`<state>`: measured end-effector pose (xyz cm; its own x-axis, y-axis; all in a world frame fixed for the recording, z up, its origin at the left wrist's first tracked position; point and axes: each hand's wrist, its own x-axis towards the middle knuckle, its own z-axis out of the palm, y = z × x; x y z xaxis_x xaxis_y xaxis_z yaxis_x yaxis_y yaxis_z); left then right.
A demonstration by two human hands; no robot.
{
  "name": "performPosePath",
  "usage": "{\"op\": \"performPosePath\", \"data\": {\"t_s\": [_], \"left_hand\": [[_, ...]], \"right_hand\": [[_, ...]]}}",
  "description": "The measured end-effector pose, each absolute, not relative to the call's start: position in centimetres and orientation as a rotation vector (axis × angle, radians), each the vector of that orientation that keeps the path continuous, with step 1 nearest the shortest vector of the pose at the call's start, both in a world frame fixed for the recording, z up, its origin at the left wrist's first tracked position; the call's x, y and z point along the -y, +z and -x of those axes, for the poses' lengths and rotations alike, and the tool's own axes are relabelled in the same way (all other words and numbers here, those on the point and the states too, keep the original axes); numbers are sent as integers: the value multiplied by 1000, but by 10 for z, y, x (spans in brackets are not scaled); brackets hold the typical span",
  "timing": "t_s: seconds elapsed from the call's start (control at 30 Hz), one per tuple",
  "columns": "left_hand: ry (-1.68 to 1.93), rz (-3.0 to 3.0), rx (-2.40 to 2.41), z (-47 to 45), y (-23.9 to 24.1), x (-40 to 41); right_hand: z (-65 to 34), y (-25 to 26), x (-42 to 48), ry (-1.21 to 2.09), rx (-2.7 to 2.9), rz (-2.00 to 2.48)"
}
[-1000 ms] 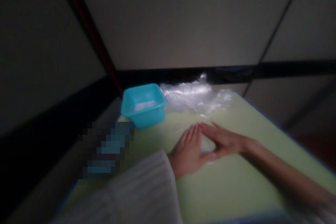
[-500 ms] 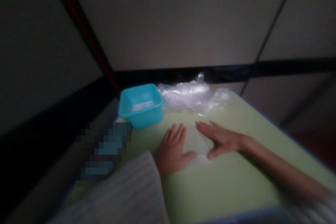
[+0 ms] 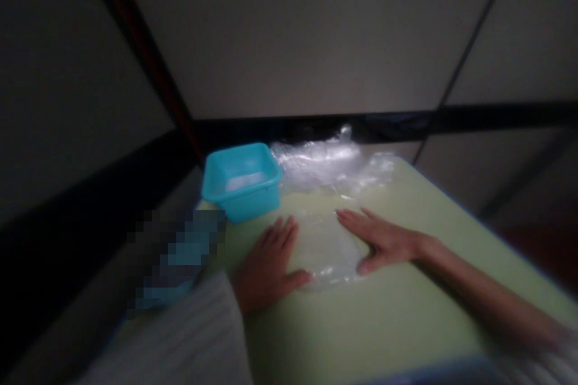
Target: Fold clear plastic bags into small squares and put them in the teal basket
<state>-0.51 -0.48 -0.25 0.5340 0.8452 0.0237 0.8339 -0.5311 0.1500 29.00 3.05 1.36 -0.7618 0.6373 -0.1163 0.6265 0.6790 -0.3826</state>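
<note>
A clear plastic bag (image 3: 329, 249) lies flat on the yellow-green tabletop (image 3: 383, 325), with shiny creases along its near edge. My left hand (image 3: 271, 264) rests palm down at the bag's left side, fingers stretched out and the thumb touching its near left corner. On the opposite side my right hand (image 3: 383, 240) lies with fingers extended over the bag's right edge, thumb spread toward the near right corner. Neither hand grips anything. The picture is dim and a little blurred, so the bag's exact outline is hard to make out.
A turquoise plastic basket (image 3: 253, 201) stands at the table's far left, with something whitish inside. Beside it is a crumpled heap of clear plastic (image 3: 325, 162) along the back edge. Behind the table rises a pale panelled wall (image 3: 316, 36). A pixelated patch covers the left edge.
My left hand has slid left and slightly nearer across the bag, uncovering more of it. The right hand has stayed in place.
</note>
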Motion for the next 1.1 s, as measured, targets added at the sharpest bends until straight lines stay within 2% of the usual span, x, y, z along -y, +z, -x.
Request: {"op": "performPosePath", "data": {"t_s": [0.13, 0.37, 0.67, 0.87, 0.97, 1.1], "left_hand": [[176, -2625, -1343, 8, 2, 6], [238, -2725, -797, 8, 7, 6], [118, -2653, -703, 11, 10, 4], [599, -2261, -843, 16, 13, 2], [846, -1951, -1029, 15, 16, 1], [914, -1772, -1131, 11, 14, -2]], "right_hand": [[-292, 14, -28, 588, 2759, 1018], [-265, 17, -10, 457, 2861, 684], [-267, 10, -7, 470, 2943, 662], [-277, 34, 0, 561, 2755, 539], [-281, 47, 14, 407, 2820, 574], [-284, 50, 27, 152, 2939, 672]]}}
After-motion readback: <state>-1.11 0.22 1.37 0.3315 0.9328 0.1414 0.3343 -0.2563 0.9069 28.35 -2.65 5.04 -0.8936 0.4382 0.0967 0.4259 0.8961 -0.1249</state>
